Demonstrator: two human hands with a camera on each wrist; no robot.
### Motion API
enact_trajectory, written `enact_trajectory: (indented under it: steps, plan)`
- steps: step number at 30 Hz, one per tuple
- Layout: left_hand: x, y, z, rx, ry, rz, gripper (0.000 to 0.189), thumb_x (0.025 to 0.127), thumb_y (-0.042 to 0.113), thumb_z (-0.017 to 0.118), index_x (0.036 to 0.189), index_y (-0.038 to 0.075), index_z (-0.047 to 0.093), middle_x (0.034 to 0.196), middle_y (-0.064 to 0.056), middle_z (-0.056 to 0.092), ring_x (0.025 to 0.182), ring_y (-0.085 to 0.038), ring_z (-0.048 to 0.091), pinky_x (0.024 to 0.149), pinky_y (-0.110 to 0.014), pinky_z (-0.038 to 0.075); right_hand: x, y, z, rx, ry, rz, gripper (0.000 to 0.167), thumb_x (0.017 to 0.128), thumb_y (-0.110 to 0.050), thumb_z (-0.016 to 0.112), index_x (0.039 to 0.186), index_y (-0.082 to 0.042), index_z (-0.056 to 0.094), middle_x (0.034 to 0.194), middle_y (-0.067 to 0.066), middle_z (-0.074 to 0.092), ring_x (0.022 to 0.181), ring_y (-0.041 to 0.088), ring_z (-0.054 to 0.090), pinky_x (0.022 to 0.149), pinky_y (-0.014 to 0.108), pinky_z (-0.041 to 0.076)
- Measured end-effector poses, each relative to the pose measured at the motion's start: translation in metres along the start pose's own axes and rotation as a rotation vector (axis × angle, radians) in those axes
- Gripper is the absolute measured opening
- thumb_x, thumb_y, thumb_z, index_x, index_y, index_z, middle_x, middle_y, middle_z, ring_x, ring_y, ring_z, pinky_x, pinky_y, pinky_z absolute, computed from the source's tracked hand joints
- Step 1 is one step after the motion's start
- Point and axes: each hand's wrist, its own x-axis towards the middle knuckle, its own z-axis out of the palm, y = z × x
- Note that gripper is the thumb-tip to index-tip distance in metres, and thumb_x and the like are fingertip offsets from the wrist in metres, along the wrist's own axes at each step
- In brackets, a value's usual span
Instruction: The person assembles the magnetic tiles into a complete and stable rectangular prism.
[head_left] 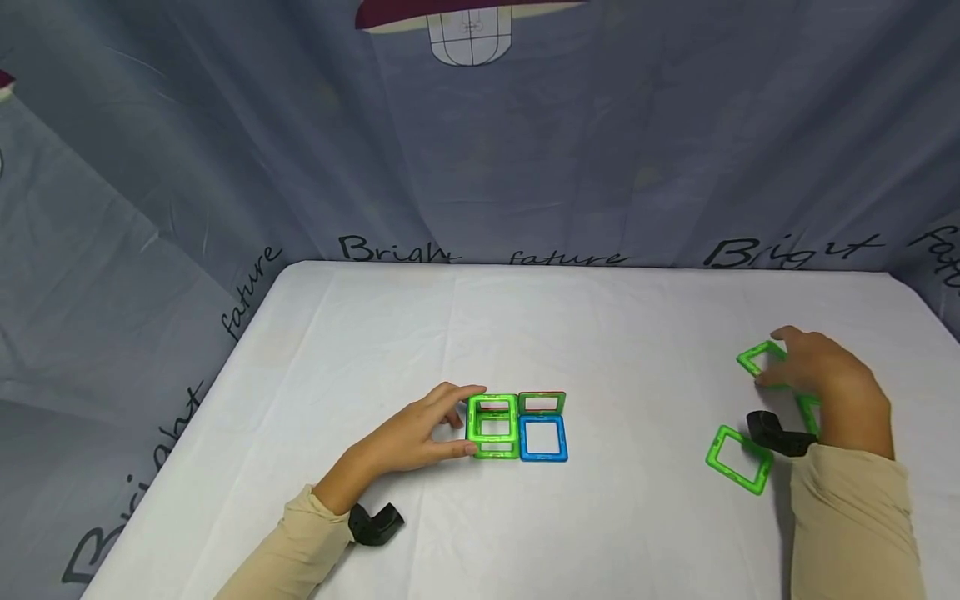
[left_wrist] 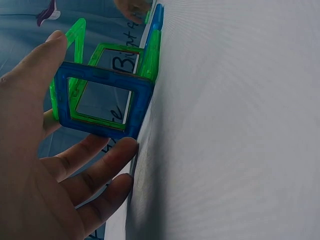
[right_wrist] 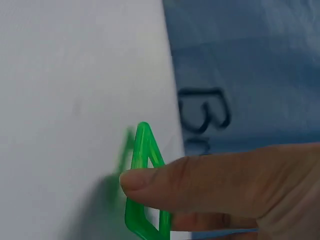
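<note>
Your tan right sleeve (head_left: 855, 525) fills the lower right corner of the head view, a black wrist mount (head_left: 780, 435) jutting from its cuff. Your left sleeve (head_left: 288, 546) enters at the bottom, with a similar mount (head_left: 377, 525) beside it.

Past the white table (head_left: 637, 333) hangs a grey-blue cloth (head_left: 600, 150) with black handwriting-style lettering. Along the far edge you can read "Bright" (head_left: 393, 251), "fature" (head_left: 570, 259) (spelled that way) and "Bright" again; the same two words run down the left side. At far right the lettering is cut off by the picture's edge.

Your left hand (head_left: 408, 427) is partly spread, thumb and index finger bracketing the near and far corners of a box of green frames (head_left: 513, 421) left of the table's middle. Your left wrist view shows a blue side panel (left_wrist: 105, 73) on the box facing your palm, fingertips at its lower edge. Against the box's right side lies a flat blue frame (head_left: 544, 457), with a raised green frame (head_left: 542, 412) along its far edge.

Your right hand (head_left: 821, 362) pinches a tilted green frame (right_wrist: 141, 150) at the table's right, thumb across one face and fingers behind; you cannot tell whether it touches the table. Near that wrist lie a loose green frame (head_left: 732, 478) and another, partly hidden green frame (head_left: 807, 410).
</note>
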Motion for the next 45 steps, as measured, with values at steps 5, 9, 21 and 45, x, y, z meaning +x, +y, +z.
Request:
enact_trajectory:
  steps: [5, 9, 21, 45]
  plan:
    - [-0.001, 0.000, 0.000, 0.002, 0.001, -0.005, 0.067, 0.084, 0.049, 0.059, 0.140, 0.028, 0.031, 0.105, 0.009, 0.047, 0.090, -0.003, 0.052, 0.076, -0.026, 0.042, -0.007, -0.043, -0.005, -0.039, 0.063, -0.201, 0.076, 0.077, -0.026, 0.066, 0.131, 0.011, 0.026, 0.118, 0.042, 0.033, 0.101, 0.053, 0.041, 0.077, 0.063, 0.038]
    - [-0.001, 0.000, 0.000, 0.004, 0.004, -0.002, 0.067, 0.084, 0.048, 0.059, 0.140, 0.027, 0.031, 0.106, 0.009, 0.047, 0.090, -0.003, 0.052, 0.075, -0.026, 0.042, -0.018, -0.092, 0.001, -0.091, 0.113, -0.354, 0.071, 0.079, -0.023, 0.067, 0.134, 0.004, 0.033, 0.121, 0.035, 0.038, 0.107, 0.051, 0.042, 0.082, 0.061, 0.038]
    - [0.000, 0.003, -0.001, -0.005, 0.000, -0.008, 0.067, 0.084, 0.048, 0.059, 0.140, 0.028, 0.031, 0.107, 0.009, 0.047, 0.091, -0.004, 0.053, 0.075, -0.026, 0.042, -0.072, -0.185, 0.040, -0.145, 0.220, -0.760, 0.061, 0.071, -0.013, 0.076, 0.126, -0.010, 0.050, 0.112, 0.008, 0.056, 0.097, 0.025, 0.056, 0.081, 0.043, 0.045]
    - [0.000, 0.001, -0.001, -0.009, 0.004, -0.004, 0.067, 0.084, 0.047, 0.060, 0.140, 0.024, 0.032, 0.107, 0.008, 0.047, 0.091, -0.005, 0.054, 0.075, -0.026, 0.043, -0.083, -0.211, 0.063, -0.227, 0.189, -0.862, 0.054, 0.072, -0.023, 0.073, 0.122, -0.016, 0.055, 0.111, 0.003, 0.056, 0.098, 0.018, 0.053, 0.083, 0.039, 0.044]
